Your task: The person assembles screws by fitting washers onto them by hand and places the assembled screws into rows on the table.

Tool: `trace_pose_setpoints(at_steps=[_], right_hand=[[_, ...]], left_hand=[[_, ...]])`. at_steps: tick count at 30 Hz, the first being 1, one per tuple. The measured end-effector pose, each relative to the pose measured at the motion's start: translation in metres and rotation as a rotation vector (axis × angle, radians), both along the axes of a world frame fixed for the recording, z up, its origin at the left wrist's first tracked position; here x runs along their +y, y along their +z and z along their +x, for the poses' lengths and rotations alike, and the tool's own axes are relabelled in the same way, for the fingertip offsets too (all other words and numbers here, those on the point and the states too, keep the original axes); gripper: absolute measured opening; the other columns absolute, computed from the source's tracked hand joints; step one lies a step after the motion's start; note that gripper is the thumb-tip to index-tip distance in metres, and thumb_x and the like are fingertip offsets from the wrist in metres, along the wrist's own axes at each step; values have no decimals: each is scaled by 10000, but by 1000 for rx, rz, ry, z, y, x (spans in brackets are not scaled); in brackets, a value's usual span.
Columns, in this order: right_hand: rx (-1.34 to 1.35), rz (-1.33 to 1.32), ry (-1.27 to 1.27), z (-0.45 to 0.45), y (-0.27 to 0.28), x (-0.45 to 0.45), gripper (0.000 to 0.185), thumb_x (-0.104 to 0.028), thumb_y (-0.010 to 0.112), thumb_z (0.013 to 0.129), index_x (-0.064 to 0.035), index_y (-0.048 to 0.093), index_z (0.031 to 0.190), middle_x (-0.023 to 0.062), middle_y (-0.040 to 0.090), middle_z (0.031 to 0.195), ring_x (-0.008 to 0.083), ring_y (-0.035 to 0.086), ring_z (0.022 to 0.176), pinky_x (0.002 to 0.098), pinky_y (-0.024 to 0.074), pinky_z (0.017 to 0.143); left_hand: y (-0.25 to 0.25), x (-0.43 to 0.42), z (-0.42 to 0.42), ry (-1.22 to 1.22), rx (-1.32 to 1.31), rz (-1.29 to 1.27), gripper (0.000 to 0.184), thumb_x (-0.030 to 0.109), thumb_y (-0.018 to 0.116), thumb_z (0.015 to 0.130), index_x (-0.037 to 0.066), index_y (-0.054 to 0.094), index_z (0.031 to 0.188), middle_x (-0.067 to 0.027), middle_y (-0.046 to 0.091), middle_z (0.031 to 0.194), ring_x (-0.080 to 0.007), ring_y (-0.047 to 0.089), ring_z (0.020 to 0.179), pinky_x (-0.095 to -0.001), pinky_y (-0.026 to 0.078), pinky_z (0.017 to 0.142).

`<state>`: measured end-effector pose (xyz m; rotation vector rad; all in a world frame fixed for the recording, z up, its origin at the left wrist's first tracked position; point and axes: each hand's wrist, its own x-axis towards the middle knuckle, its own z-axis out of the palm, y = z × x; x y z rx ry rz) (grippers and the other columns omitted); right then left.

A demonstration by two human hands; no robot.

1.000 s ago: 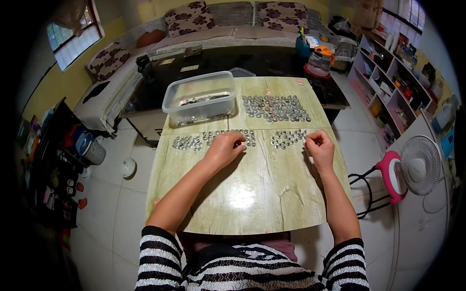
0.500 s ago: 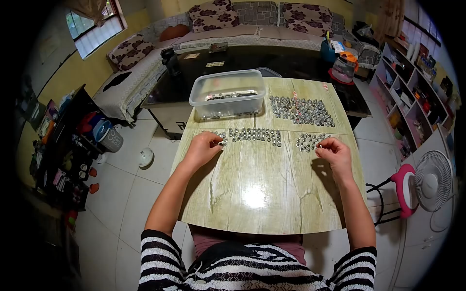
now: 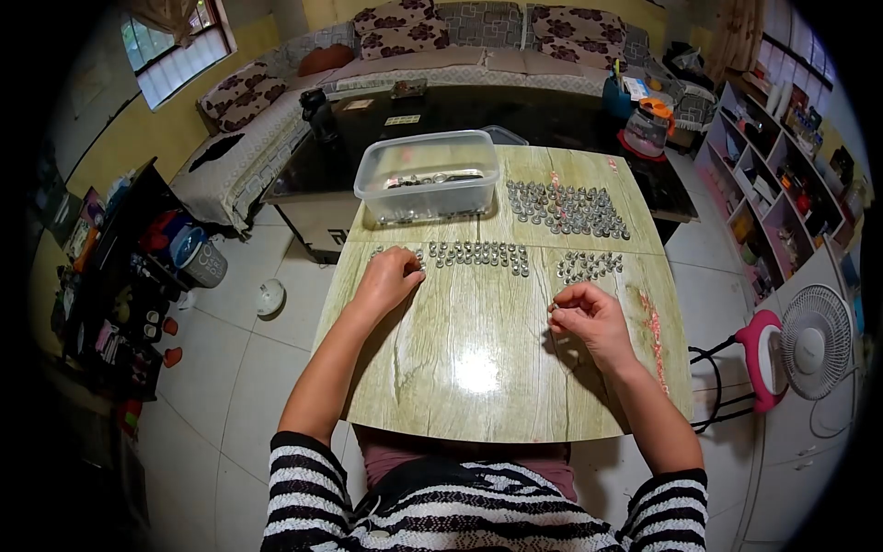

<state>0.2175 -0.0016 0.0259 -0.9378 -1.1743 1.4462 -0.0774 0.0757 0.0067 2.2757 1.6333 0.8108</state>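
Four groups of small metal pieces on the bench in head view: main batch at the far right corner, loose cluster by the right edge, rows mid-bench, end group toward the left edge, partly covered by the left hand. Left fingers bent in over that end group, tips low; can't tell if they grip anything. Right hand sits on the near side of the loose cluster, apart from it; thumb and index pinched on a small piece, detail too small to make out. Clear tub at the far left corner, assorted items inside. Pink-red patches run along the right edge.
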Motion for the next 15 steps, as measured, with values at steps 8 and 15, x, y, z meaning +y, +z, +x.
trace_pose_setpoints(at_steps=[8,15], right_hand=[[-10,-108,47,-19,5,-8,130,-8,593,728,22,533,839,54,561,743,98,554,666,200,462,613],[83,-98,83,-37,9,-10,140,29,571,720,5,524,849,27,527,682,72,503,572,196,413,486]], left_hand=[[1,1,8,4,7,-6,120,101,633,672,10,597,741,-91,581,684,-176,565,612,-272,452,570],[24,-57,62,-204,-917,-577,141,45,618,719,-4,579,844,-28,587,737,-71,547,650,-188,446,604]])
